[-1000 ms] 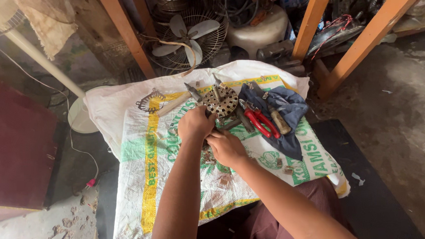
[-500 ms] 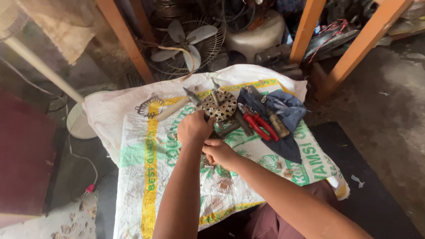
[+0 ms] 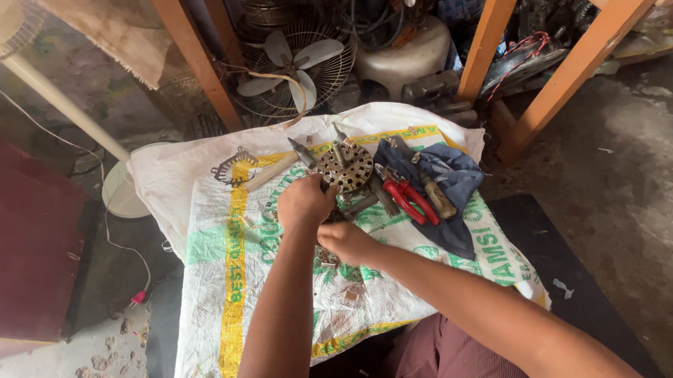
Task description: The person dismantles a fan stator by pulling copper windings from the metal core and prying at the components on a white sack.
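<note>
A white fan stand (image 3: 117, 187) with a round base is seen at the far left, on rough concrete. Beside it a woven plastic sack (image 3: 218, 239), white with yellow and green bands, is spread flat as a work mat. A pale wooden tool handle (image 3: 269, 173) lies on it near a small toothed metal ring (image 3: 233, 167). The left hand (image 3: 304, 202) is curled at the edge of a round, slotted metal motor core (image 3: 345, 167), which stands on the sack at its upper middle; whether its grip is closed on the core cannot be told. The right hand (image 3: 346, 241) is bunched just below, its grip narrow, and what it pinches is hidden. Red-handled pliers (image 3: 407, 201) and a wooden-handled tool (image 3: 435, 196) are laid on a crumpled blue cloth (image 3: 449, 173). Orange wooden legs (image 3: 566, 73) are slanted at the right.
</note>
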